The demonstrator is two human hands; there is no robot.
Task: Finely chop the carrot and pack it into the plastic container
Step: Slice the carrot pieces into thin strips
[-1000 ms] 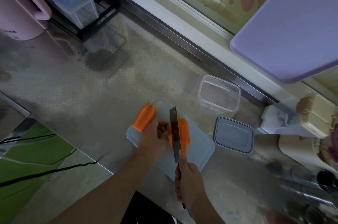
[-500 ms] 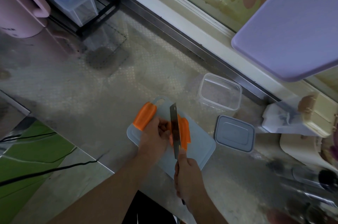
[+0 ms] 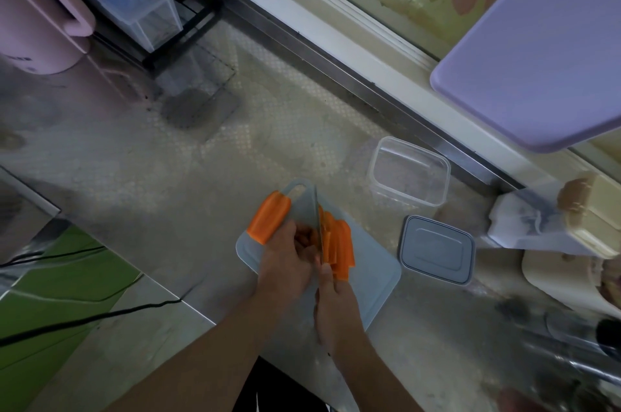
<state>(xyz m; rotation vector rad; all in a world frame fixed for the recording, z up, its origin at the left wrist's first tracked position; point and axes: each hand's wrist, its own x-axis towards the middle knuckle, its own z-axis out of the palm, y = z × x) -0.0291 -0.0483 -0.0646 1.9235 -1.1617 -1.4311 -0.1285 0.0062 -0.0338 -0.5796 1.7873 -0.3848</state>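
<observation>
Both hands, left (image 3: 285, 263) and right (image 3: 336, 304), slice carrot (image 3: 339, 243) with a knife (image 3: 319, 226).

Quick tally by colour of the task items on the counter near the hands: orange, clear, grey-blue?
Orange: 2, the uncut carrot chunk and the cut carrot strips
Clear: 1, the plastic container
Grey-blue: 2, the lid and the cutting board
Total: 5
</observation>
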